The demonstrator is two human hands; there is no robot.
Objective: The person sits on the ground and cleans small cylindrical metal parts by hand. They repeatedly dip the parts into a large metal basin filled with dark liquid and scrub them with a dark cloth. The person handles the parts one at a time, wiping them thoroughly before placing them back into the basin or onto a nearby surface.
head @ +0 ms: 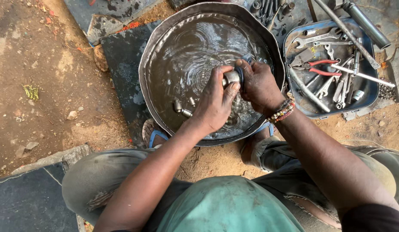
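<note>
Over the round metal basin (148, 64), which sits on the ground between the person's knees and holds dark, rippling liquid, both hands meet just above the surface. The left hand (214, 103) is closed around a short, shiny metal cylinder (231, 78), thumb and fingers wrapped over its near end. The right hand (259, 83) clasps the far end of the same piece, fingers curled shut, with a bit of blue showing at its fingertips; whether that is cloth or part of the piece cannot be told. Three small metal fittings (182, 107) lie in the liquid just left of the left wrist. To the right, touching the basin's rim, a blue tray (368, 92) holds spanners and red-handled pliers (322, 68).

Judging by the ripples and the wet part, the step in hand looks like washing the cylinder. The next move calls for a firm two-handed hold, since the wet metal could slip into the murky liquid.
</note>
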